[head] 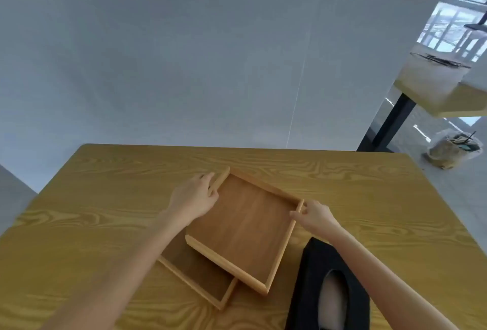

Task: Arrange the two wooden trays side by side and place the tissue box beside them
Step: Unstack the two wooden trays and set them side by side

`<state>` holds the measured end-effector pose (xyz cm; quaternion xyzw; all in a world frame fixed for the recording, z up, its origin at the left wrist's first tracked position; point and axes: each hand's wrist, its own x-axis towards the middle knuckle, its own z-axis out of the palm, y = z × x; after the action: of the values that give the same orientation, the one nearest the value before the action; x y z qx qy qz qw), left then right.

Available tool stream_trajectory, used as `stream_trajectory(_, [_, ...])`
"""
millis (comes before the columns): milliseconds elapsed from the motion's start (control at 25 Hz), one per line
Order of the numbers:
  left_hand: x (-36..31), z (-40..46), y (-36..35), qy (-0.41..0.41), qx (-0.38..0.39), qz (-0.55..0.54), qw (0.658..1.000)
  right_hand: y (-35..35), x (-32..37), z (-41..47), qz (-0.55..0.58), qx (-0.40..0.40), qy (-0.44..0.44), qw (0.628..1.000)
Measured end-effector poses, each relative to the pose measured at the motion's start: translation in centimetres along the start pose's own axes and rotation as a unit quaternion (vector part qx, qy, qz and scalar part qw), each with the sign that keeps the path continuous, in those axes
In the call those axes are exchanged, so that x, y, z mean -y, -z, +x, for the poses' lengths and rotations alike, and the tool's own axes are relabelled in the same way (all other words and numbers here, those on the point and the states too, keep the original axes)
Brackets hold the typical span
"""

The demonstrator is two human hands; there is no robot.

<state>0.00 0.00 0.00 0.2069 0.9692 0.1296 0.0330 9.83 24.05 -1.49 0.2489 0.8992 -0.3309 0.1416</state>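
Observation:
Two wooden trays lie stacked askew at the middle of the table. The upper tray (245, 226) is turned at an angle and covers most of the lower tray (203, 279), whose near left corner sticks out. My left hand (196, 195) grips the upper tray's far left rim. My right hand (312, 215) pinches its right rim near the far corner. A black tissue box (313, 271) with an oval opening stands at the near right, just under my right forearm.
The wooden table (105, 197) stretches left, right and behind the trays. A grey partition wall stands behind the table. Off to the right are another table (434, 87) and a bin (453, 149) on the floor.

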Motion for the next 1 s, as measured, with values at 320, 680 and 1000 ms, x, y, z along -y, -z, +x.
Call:
stream_trajectory(320, [2.4,0.2,-4.1,0.096,0.051,0.018,0.994,-2.1,-0.3,1.1,-0.029,0.041,-0.034,0.998])
stream_trajectory(680, [3.4,-0.6,-5.6,0.131,0.052,-0.003,0.99,-6.0,-0.9,-0.9,0.116,-0.006,-0.048,0.992])
stream_trajectory(1000, [4.6,-2.6,-5.8,0.168,0.042,-0.045,0.984,-7.0,-1.2,-1.3,0.199,-0.004,-0.059,0.978])
